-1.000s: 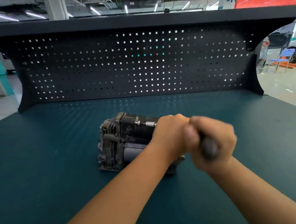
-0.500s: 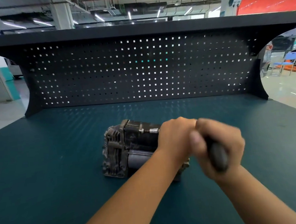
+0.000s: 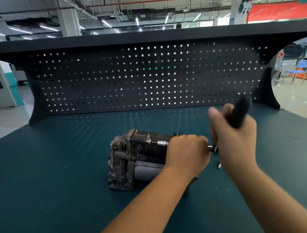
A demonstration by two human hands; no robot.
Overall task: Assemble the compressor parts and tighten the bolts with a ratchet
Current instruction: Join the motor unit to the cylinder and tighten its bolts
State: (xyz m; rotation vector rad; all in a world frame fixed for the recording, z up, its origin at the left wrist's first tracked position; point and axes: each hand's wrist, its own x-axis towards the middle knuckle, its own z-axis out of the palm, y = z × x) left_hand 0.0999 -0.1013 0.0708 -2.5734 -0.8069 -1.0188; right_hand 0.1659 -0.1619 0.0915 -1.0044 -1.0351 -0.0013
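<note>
Compressor [image 3: 134, 159] is our landmark; it lies on its side on the teal workbench [image 3: 52, 182], near the middle, with its ribbed, grimy end cap facing left and its grey cylinder along the near side.

We record the workbench surface extending well out on every side of the compressor. Behind the compressor, well apart from it, stands the black pegboard [image 3: 108, 79] under a dark shelf.

We note the left hand [image 3: 188, 152] at the right end of the compressor, resting on the housing. Its fingers are curled round the extension bar [image 3: 162, 143], which runs along the top of the compressor toward a small fitting on the housing; whether the tip is seated there we cannot tell.

The right hand [image 3: 233, 140] sits just right of the left hand, apart from it, with a short length of bright metal showing between them. It is closed round the dark handle of the ratchet [image 3: 239, 113]. The handle tilts up and away toward the pegboard and is blurred.

A small metal piece [image 3: 219, 165] shows on the bench just right of the compressor, below the right hand; it is too small to identify.
</note>
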